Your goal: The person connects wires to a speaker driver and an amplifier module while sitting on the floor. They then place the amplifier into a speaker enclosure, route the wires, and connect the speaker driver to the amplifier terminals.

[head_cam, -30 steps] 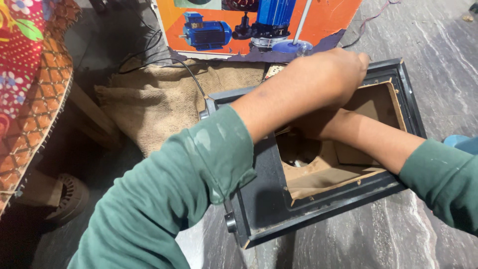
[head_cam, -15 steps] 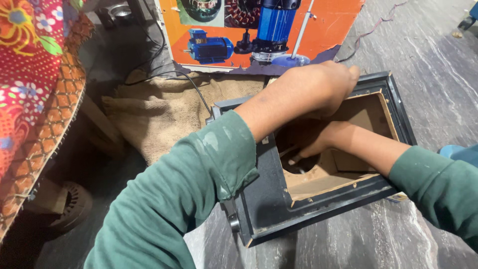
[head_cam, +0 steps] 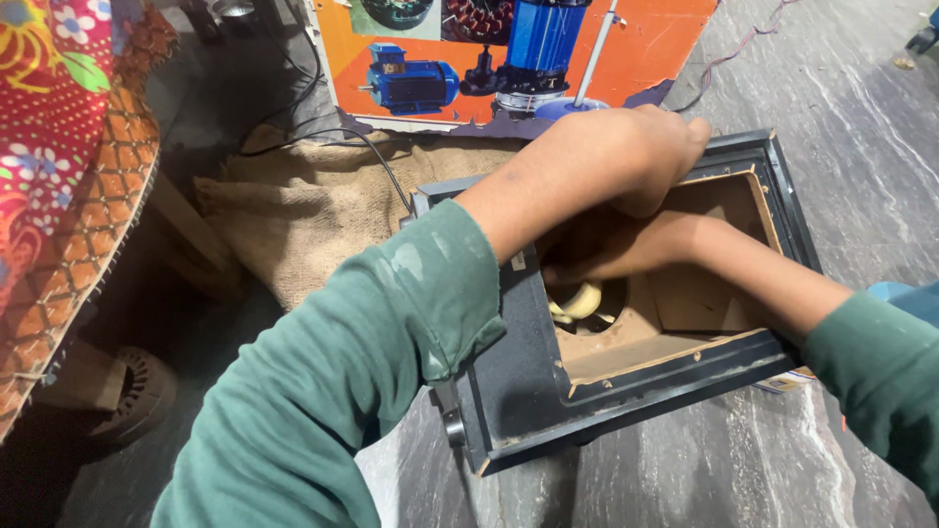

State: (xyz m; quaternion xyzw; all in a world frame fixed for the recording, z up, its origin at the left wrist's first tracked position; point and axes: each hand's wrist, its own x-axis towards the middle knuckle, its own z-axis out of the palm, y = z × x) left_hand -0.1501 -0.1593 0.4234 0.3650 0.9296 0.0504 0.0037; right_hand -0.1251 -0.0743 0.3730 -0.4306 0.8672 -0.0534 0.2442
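Grip: left hand [head_cam: 626, 156] curled over the far rim of the box [head_cam: 509, 391], fingers folded on the top edge, grasping the frame. Right hand [head_cam: 587, 256] deep inside the box; its fingers are hidden by the left forearm, so whether it is clenched or loose cannot be told.

Item 1: box, dark grey frame with a brown board lining, lying open-side-up on the grey stone floor [head_cam: 841, 127], near edge toward the person.

Item 2: pale yellow fan blade [head_cam: 577, 301], seen through a round opening in the box bottom, just beside the right hand.

Change noted: over the last second the right hand has pushed further in toward the round opening, and the left hand has slid slightly along the rim. The box itself has not shifted. Judged meaning: work has moved to the part at the opening, with the left hand steadying.

Surroundings: burlap sack [head_cam: 313, 215] behind the box; orange poster [head_cam: 646, 59] showing blue motors; 1 black cable [head_cam: 362, 147] across the sack.
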